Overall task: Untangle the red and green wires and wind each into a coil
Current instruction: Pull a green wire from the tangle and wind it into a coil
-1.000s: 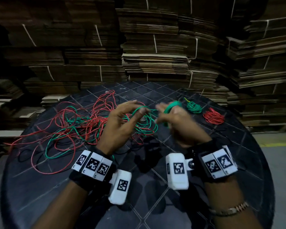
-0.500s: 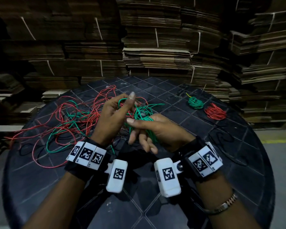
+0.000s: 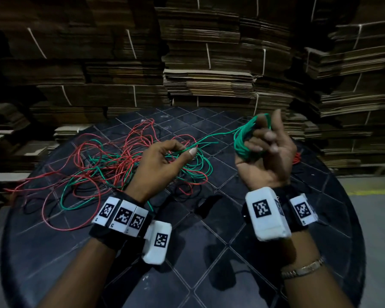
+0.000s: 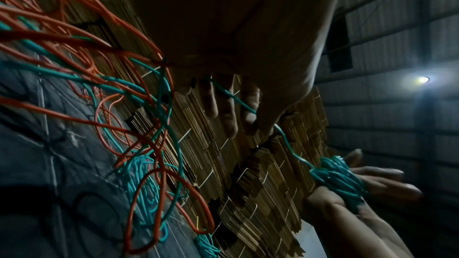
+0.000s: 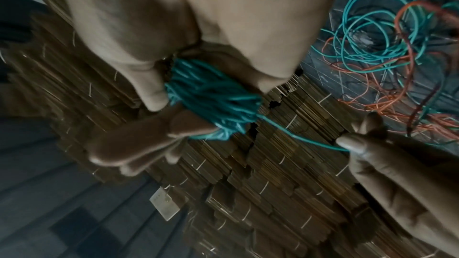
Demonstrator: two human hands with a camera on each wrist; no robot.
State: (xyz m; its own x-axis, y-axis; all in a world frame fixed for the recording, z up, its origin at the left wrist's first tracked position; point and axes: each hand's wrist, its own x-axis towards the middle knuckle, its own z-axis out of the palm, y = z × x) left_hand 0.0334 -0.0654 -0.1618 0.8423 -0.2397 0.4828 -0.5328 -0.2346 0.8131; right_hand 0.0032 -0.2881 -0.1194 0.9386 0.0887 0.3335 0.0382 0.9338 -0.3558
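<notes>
A tangle of red wire [image 3: 76, 172] and green wire [image 3: 193, 167] lies on the left half of the round black table [image 3: 209, 252]. My right hand [image 3: 265, 152], raised palm up at the right, holds a green coil [image 3: 242, 143] wound around its fingers [image 5: 154, 152]. A single green strand [image 3: 209, 140] runs from the coil to my left hand [image 3: 165, 161], which pinches it between thumb and forefinger above the tangle. The same coil [image 5: 213, 97] and strand [image 5: 298, 138] show in the right wrist view, and the coil [image 4: 337, 180] in the left wrist view.
A wound red coil [image 3: 297, 157] peeks out behind my right hand on the table. Stacks of flattened cardboard [image 3: 209, 63] tied with white string rise right behind the table. A grey floor with a yellow line [image 3: 369, 193] lies to the right.
My right hand has swung up and to the right with the green coil, turning palm up. The left hand dropped lower and now holds the strand stretched between both hands.
</notes>
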